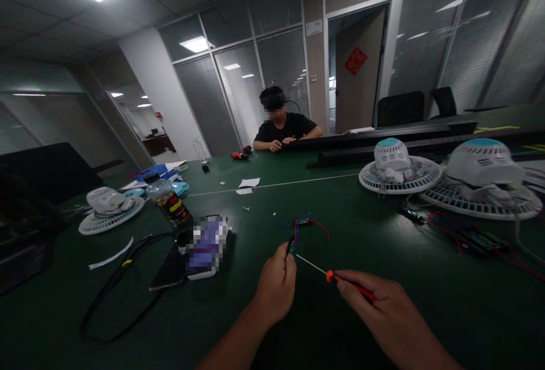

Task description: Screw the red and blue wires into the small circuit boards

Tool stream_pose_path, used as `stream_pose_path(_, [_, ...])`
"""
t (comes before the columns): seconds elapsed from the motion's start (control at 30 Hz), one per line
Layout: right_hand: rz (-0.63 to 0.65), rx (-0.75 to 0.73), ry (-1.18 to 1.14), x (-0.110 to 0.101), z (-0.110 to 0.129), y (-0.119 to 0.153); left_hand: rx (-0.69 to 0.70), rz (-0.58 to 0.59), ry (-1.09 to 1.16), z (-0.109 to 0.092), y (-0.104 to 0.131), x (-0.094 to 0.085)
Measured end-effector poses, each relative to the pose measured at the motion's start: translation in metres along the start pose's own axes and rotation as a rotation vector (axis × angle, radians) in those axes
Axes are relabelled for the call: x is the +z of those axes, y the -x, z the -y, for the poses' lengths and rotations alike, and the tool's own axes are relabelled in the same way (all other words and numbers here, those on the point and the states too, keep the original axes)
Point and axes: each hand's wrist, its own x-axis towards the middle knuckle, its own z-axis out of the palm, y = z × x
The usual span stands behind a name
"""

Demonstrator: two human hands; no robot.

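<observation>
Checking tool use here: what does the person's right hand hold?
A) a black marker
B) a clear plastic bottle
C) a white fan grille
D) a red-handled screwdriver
D: the right hand grips a thin red-handled screwdriver, its metal tip aimed at the small wired part pinched in the left hand.

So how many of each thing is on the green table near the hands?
White fan parts: 3, one at left, two at right
Screwdrivers: 1, in the right hand
Small wired parts: 1, pinched by the left hand
Bottles: 2
Phones: 1
Total: 8
</observation>
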Motion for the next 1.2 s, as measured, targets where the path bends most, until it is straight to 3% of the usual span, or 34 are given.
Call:
stream_pose_path(0.57, [0.013, 0.026, -0.006, -0.001, -0.001, 0.000, 0.024, 0.003, -0.094, 0.000, 0.000, 0.000])
stream_pose_path(0.87, [0.121, 0.260, -0.041, -0.010, -0.001, -0.002, 0.022, 0.020, -0.140, 0.007, 0.001, 0.000])
stream_pose_path(1.2, [-0.059, 0.208, -0.117, -0.002, -0.004, -0.006, 0.033, -0.015, -0.184, 0.007, 0.001, 0.001])
